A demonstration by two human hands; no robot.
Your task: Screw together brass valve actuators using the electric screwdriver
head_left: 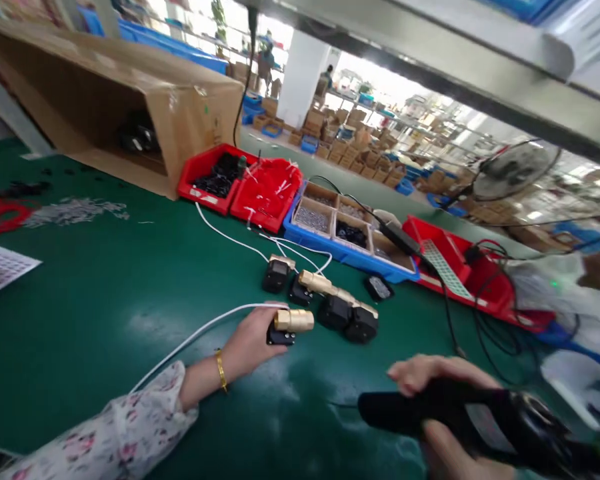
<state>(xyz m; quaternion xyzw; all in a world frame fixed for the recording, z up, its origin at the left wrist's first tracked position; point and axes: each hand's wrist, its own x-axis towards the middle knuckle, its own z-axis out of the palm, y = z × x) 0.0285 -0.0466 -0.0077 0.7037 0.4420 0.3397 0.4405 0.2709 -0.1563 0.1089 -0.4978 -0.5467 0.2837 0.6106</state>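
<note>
My left hand [254,339] is closed round a black-based brass valve [294,321] with a white cable trailing back over the sleeve. Just behind it, several similar valves with black housings [335,312] stand in a row on the green table [155,267]. At the lower right, my right hand [447,373] grips a black handheld power tool [480,417], slightly blurred, its body pointing toward the right edge. A small black part [379,287] lies behind the row of valves.
Red bins [266,193] and a blue tray [353,250] with compartments line the back. A large open carton [195,120] stands back left, a red bin with cables [510,303] at right. A metal shelf beam [430,60] crosses above.
</note>
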